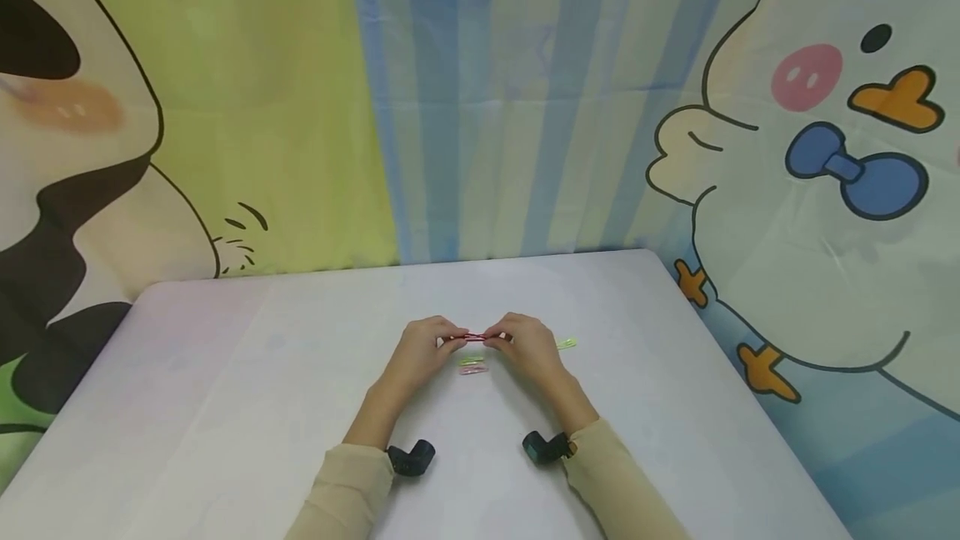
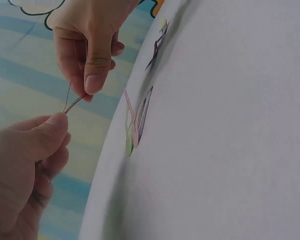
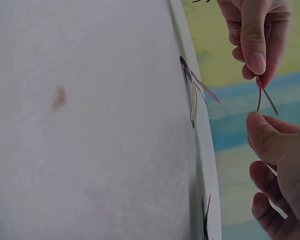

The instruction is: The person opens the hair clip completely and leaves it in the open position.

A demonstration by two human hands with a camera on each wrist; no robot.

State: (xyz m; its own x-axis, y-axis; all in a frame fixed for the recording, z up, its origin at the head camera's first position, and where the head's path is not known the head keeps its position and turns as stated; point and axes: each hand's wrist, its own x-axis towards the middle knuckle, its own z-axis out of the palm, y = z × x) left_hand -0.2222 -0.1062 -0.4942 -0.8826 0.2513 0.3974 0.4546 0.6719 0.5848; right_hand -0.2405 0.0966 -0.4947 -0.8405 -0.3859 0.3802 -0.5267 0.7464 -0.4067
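Both hands hold a thin red hair clip [image 1: 476, 337] just above the white table. Thumb and finger of my left hand [image 1: 423, 354] pinch one end. In the right wrist view the clip [image 3: 259, 97] spreads into two thin legs from that end. My right hand [image 1: 530, 350] pinches the opposite end, its thumb on one leg in the right wrist view. Below, between the hands, a green hair clip [image 1: 472, 359] and a pink hair clip [image 1: 473, 370] lie close together. Past the right hand, a yellow-green clip [image 1: 567, 343] is partly hidden by it.
The white table [image 1: 247, 407] spreads around both arms, its back edge against a curtain [image 1: 510, 107] printed with cartoon animals. A dark wrist camera [image 1: 411, 458] sits on the left wrist and another camera [image 1: 545, 447] on the right, both close to the tabletop.
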